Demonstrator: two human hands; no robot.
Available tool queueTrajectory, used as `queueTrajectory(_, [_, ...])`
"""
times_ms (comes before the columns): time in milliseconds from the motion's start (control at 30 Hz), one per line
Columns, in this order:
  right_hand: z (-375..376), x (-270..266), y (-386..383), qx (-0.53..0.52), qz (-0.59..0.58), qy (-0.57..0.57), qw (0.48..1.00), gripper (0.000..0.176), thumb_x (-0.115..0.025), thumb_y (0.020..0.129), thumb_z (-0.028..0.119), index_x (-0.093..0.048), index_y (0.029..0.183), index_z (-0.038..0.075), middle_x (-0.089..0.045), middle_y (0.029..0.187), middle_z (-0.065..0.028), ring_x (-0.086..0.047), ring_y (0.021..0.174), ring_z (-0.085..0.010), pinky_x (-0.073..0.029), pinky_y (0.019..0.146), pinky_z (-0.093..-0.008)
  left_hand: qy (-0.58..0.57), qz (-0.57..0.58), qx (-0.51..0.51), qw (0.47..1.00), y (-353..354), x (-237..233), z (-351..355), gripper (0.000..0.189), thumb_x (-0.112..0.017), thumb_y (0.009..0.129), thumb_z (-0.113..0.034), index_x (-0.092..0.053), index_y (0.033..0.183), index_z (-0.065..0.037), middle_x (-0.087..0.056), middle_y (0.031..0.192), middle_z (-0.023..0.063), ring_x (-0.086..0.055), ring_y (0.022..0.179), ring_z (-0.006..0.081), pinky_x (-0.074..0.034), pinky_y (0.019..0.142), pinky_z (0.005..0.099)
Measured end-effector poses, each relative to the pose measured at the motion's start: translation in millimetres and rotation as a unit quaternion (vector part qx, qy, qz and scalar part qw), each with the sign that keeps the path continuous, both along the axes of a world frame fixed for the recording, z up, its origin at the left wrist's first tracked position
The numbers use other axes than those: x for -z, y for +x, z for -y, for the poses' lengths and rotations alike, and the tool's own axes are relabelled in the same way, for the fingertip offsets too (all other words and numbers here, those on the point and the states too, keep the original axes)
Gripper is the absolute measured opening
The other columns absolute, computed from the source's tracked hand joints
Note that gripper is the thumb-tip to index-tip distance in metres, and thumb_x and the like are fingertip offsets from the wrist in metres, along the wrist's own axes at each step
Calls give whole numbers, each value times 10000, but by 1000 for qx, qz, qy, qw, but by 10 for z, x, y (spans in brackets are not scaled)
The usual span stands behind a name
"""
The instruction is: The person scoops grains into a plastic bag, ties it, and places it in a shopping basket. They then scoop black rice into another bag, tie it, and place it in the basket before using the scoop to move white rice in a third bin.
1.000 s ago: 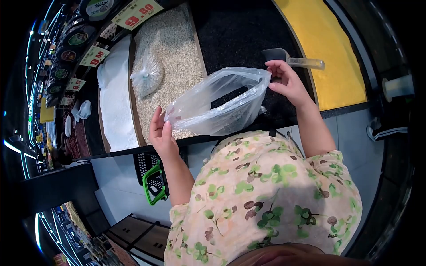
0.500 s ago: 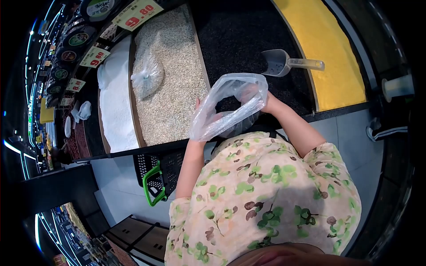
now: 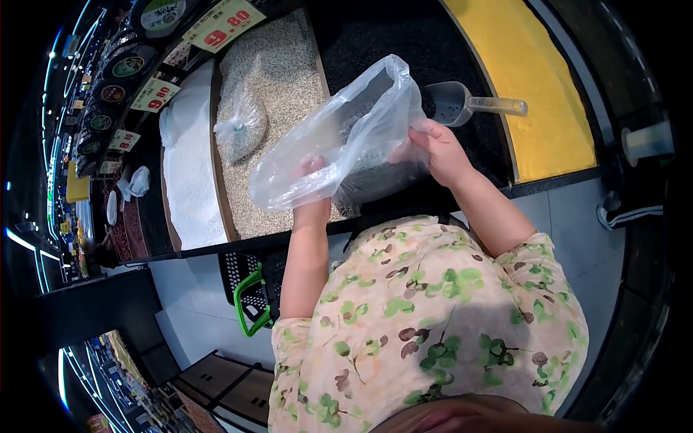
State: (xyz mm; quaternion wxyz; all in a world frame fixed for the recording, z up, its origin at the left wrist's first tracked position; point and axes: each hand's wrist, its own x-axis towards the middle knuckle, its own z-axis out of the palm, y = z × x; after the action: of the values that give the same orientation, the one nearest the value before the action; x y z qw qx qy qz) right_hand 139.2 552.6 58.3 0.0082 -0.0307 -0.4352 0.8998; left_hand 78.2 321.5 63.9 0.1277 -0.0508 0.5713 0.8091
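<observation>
A clear plastic bag (image 3: pixel 289 166) is spread wide between my two hands, its mouth gaping over the bin of black grain (image 3: pixel 390 36). My right hand (image 3: pixel 442 153) pinches the bag's right edge between thumb and fingers. Behind the film at the bag's left side, my left hand (image 3: pixel 312 173) has its fingers curled on the plastic; they show only blurrily through it. Just beyond my right hand, a clear scoop (image 3: pixel 449 101) lies on the black grain, its handle (image 3: pixel 502 105) reaching over the yellow grain (image 3: pixel 534 94).
A tied bag of grain (image 3: pixel 242 130) rests on the pale grain (image 3: pixel 278 65). White grain or flour (image 3: pixel 191 173) fills the bin further left. Price signs (image 3: pixel 224 23) and round-lidded jars line the far left. Below the counter stands a black basket with a green handle (image 3: pixel 249 303).
The bag has opened wider and its rim has risen away from me. My left hand has moved slightly left and up; my right hand has turned and shows more clearly on the bag's edge.
</observation>
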Motion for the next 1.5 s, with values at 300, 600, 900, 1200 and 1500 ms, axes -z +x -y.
queueTrajectory(300, [-5,104,-63,-5,-39,117,992,208,-437,943,131,-575,1046,15,-626,879,-42,-585,818,-119,-464,788,-270,248,-24,116,962,-179,-66,45,200,-498,866,-151,-545,1013,-24,-575,992,84,-550,959,218,-424,900,386])
queueTrajectory(600, [-147,-225,-57,-8,-146,112,983,208,-580,828,4,-548,1033,25,-575,905,-3,-538,817,-58,-446,746,-216,106,-7,61,992,49,-55,73,323,-426,914,-208,-512,1148,-2,-554,1144,136,-511,1095,261,-388,960,422])
queueTrajectory(900, [-125,-537,-110,-11,-167,222,961,39,-568,859,56,-550,850,23,-504,725,45,-440,648,-19,-373,580,-179,-258,-287,398,832,78,-73,66,1184,-843,515,-261,-145,1444,-35,-237,1460,120,-290,1308,256,-267,1055,375])
queueTrajectory(1200, [55,-616,-153,-72,-230,251,938,57,-603,840,60,-585,832,7,-565,741,3,-501,677,-47,-424,615,-206,-215,-228,299,901,95,173,-360,851,-792,563,-359,-421,1274,-77,-476,1219,98,-473,1117,246,-403,938,378])
queueTrajectory(1500, [-370,-449,-98,18,-168,377,911,534,-667,774,172,-471,1256,52,-563,1152,-69,-516,1115,-162,-391,959,-313,19,-94,157,983,-46,-7,-491,466,-522,913,-271,-382,1284,-26,-545,1141,127,-549,1028,262,-463,874,388])
